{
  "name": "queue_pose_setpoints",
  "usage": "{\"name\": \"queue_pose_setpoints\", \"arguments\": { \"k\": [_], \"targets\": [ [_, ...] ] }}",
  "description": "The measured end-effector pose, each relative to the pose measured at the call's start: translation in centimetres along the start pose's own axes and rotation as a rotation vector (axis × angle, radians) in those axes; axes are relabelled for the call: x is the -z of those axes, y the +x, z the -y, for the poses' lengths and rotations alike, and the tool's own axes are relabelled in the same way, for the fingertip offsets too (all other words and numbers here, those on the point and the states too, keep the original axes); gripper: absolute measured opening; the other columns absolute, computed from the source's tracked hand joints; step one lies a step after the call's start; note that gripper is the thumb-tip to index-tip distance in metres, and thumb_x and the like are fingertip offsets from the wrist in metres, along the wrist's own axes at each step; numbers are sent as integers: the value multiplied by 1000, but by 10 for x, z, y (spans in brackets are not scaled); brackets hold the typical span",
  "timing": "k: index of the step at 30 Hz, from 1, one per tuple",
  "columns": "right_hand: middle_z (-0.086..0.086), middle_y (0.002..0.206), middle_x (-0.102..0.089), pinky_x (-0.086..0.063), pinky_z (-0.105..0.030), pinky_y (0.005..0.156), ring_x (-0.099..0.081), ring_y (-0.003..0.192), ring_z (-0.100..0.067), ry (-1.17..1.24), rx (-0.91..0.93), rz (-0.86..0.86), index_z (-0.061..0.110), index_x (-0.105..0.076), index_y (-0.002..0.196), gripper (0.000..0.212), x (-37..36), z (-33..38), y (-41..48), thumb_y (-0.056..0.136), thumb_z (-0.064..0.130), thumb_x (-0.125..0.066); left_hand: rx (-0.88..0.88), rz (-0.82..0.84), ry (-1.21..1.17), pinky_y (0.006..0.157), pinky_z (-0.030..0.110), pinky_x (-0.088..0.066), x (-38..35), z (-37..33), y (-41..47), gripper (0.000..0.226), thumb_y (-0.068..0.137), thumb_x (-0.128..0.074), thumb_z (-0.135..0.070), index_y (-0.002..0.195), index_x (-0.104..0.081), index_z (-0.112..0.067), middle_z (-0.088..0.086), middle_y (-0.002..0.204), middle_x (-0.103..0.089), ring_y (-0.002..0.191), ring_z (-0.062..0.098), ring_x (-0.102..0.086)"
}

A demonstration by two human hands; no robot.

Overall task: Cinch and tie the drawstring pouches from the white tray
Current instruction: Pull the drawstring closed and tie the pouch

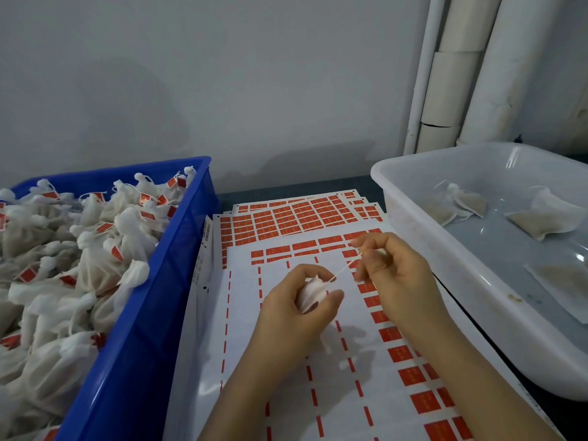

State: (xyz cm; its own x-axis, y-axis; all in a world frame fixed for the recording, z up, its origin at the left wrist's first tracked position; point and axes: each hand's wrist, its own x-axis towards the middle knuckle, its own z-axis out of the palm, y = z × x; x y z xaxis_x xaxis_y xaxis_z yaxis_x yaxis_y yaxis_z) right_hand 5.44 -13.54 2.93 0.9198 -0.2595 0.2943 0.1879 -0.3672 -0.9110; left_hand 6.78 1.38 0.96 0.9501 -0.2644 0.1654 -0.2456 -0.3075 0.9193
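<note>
Pouch [310, 296] bunched in left hand [296, 316], fingers curled round it, above label sheets [350, 409] | right hand [391, 272] pinches drawstring [345, 267], taut up-right | blue crate [165, 297] wall close left, white tray [410, 218] rim close right, hands in gap between

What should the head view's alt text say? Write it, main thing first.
The left hand grips a small white pouch while the right hand pinches its drawstring taut, above sheets of red labels. A blue crate heaped with tied pouches sits left; a white tray with a few loose pouches sits right.
</note>
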Motion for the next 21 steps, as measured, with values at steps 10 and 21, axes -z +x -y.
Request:
{"name": "queue_pose_setpoints", "arguments": {
  "k": [10,21],
  "targets": [
    [-4,59,-47,-36,-16,48,-37,40,-10,802,-374,254,10,-55,88,17,1,4,4,94,17,-41,-34,5,144,57,0,-41,-2,2,3,11,80,-61,-47,83,-56,-39,-22,79,-59,82,-13,-53],
    [12,63,-59,-47,-13,57,-55,55,-8,89,-110,259,31,-56,94,11,-9,-12,2,93,21,-52,9,-165,219,56,-3,-39,8,17,5,29,85,-67,-18,90,-46,-37,-30,89,-50,80,-10,-56]
  ]
}}
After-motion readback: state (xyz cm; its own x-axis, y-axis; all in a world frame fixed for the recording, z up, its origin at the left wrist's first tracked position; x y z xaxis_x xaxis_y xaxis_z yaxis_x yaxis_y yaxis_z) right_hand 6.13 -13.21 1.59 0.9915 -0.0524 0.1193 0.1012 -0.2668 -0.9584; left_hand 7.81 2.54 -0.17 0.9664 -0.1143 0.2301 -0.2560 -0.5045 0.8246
